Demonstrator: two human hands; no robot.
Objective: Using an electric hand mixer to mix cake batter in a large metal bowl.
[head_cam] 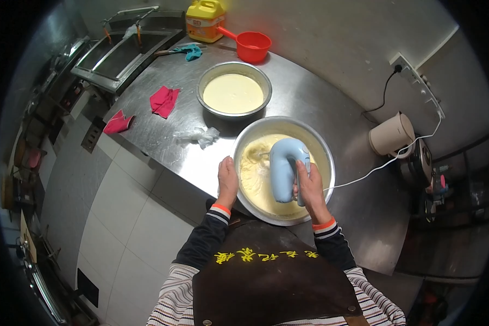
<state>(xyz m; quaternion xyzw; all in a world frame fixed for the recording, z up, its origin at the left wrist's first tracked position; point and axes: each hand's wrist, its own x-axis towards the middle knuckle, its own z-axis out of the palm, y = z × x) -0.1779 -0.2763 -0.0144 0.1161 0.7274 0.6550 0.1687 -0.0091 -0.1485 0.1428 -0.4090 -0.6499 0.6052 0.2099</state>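
My right hand (311, 185) grips the handle of a light blue electric hand mixer (282, 173). The mixer is tilted over a large metal bowl (328, 163), and its beater reaches into pale yellow batter (254, 183) at the bowl's left side. Swirled ridges mark the batter there, and part of it is hidden under the mixer. Against the bowl's left outer wall my left hand (228, 179) holds the rim area, its fingertips partly hidden. Just beyond stands a second metal bowl (201, 91) with smooth, pale liquid batter (233, 94).
A white cord (358, 179) runs from the mixer to a wall power strip (417, 83), past a beige electric kettle (391, 133). On the steel table (309, 95) lie red cloths (164, 101) and a clear plastic bag (203, 136). Farther back are a red ladle (253, 47), yellow jug (205, 22) and sink (122, 57).
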